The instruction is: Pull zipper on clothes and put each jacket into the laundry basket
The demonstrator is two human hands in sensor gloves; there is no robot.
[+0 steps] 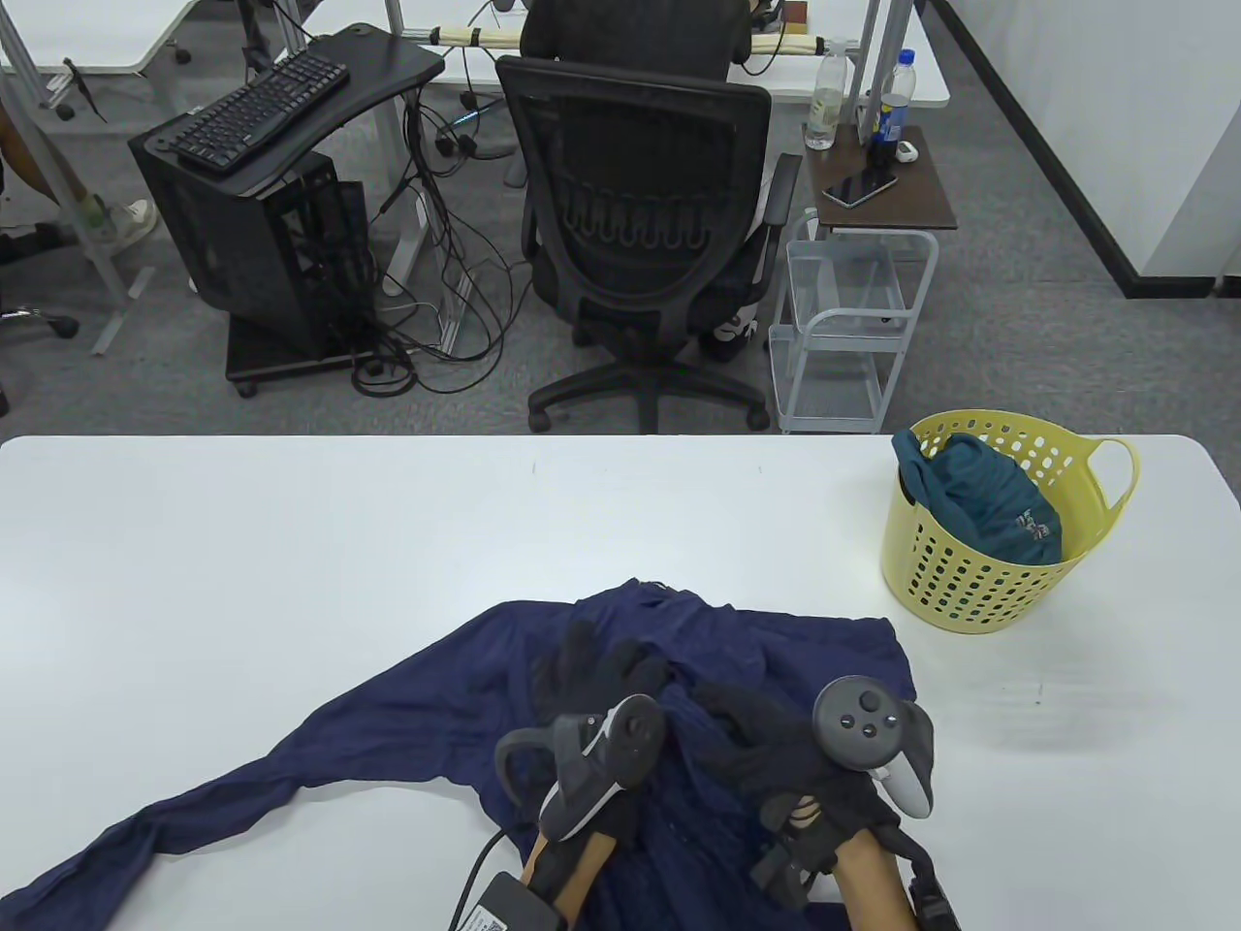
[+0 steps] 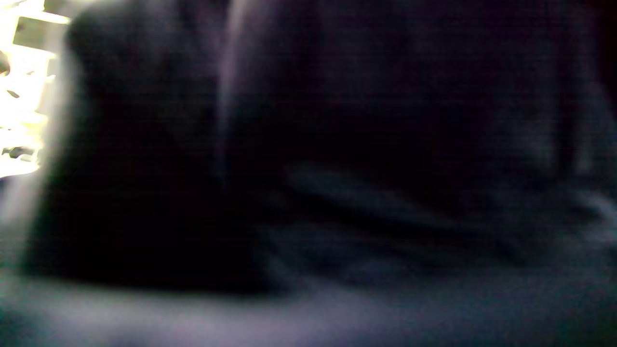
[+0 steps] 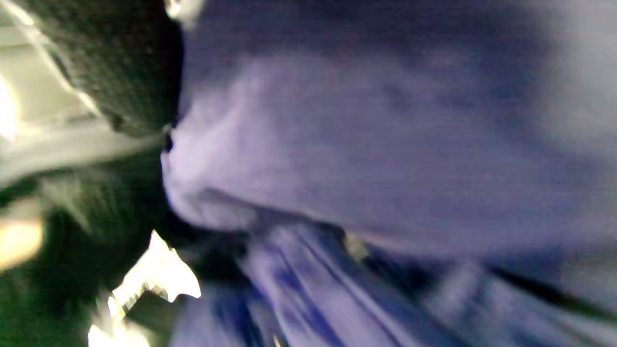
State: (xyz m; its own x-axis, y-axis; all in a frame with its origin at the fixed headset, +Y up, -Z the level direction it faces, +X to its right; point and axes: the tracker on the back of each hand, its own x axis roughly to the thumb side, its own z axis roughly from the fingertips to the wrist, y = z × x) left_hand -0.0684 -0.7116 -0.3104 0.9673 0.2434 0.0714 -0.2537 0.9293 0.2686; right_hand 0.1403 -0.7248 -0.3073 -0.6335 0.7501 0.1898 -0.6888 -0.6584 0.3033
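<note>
In the table view, low and centre in the frame, the left hand (image 1: 591, 679) lies on the navy jacket (image 1: 407, 708) with its gloved fingers (image 1: 572, 659) spread and fairly straight, apparently pressing the cloth flat so it does not ride up. Just to its right the right hand (image 1: 766, 727) reaches toward the middle of the garment; its fingertips are lost against the dark fabric, so I cannot tell whether they pinch a zipper pull or merely rest there. Both wrist views are blurred, showing only dark glove and blue folds close up, and no zipper can be made out in any view. The pairing reads as one hand anchoring while the other works the fastening, which suggests the zip step is in hand, though how far it has run is hidden. The jacket spreads across the lower middle of the white table (image 1: 242, 543), one sleeve trailing to the lower left corner. At the right edge of the table, well apart from the hands, stands the yellow laundry basket (image 1: 960, 592), with a teal garment (image 1: 989, 504) already inside, within reach for the drop once this one is zipped.
</note>
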